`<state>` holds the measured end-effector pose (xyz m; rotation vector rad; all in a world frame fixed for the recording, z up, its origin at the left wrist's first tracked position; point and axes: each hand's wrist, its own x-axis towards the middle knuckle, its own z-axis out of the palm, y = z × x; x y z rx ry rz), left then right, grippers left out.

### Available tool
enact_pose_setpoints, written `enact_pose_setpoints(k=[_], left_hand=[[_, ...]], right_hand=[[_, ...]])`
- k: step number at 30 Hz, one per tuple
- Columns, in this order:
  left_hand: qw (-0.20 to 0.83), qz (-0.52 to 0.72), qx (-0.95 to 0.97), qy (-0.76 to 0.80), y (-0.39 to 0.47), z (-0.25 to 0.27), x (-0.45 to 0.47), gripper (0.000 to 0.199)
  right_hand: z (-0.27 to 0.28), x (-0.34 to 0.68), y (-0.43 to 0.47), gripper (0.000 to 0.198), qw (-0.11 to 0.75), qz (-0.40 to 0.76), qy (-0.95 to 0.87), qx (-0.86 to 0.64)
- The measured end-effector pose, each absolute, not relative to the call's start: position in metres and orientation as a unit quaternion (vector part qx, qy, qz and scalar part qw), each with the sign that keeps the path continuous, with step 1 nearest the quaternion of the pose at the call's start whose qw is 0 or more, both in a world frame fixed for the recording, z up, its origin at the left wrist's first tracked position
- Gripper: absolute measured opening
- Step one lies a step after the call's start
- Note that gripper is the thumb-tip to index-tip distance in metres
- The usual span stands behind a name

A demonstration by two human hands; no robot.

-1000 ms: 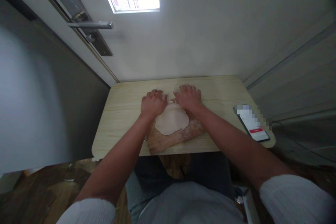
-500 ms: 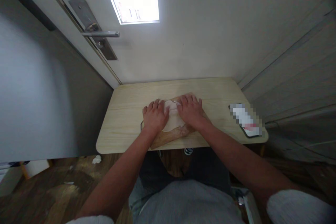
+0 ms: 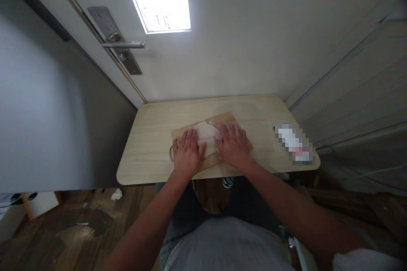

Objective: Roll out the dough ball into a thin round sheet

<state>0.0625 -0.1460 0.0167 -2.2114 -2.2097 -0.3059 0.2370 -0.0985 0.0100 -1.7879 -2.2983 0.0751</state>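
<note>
A pale, flattened sheet of dough (image 3: 205, 129) lies on a wooden cutting board (image 3: 222, 118) near the table's front edge. My left hand (image 3: 188, 148) rests palm down over its left side, fingers stretched forward. On the right side, my right hand (image 3: 233, 142) also lies palm down with its fingers extended. Between the hands runs a pale straight band, perhaps a rolling pin; its ends are hidden under my palms, so I cannot tell for sure. Flour or dough bits dust the board near my right hand. A metal loop handle (image 3: 171, 153) shows at the board's left end.
The board sits on a light wooden table (image 3: 146, 144). A phone-like object (image 3: 294, 144), blurred out, lies at the table's right. Behind stands a door with a lever handle (image 3: 124, 45) and a bright window. A crumpled white scrap (image 3: 116, 194) is on the floor.
Both hands have slid toward me over the dough, uncovering more of its far side and the board's far edge. The pale band has come nearer with them.
</note>
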Motion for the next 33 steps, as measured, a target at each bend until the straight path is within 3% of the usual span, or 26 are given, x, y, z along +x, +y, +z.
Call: enact_pose_setpoints(k=[18, 33], left_hand=[[0.022, -0.093, -0.697, -0.711, -0.085, 0.022, 0.051, 0.058], [-0.029, -0.049, -0.717, -0.695, -0.031, 0.020, 0.032, 0.057]], right_hand=[[0.011, 0.217, -0.038, 0.051, 0.135, -0.002, -0.778, -0.614], [0.017, 0.206, 0.009, 0.058, 0.120, 0.041, -0.772, -0.623]])
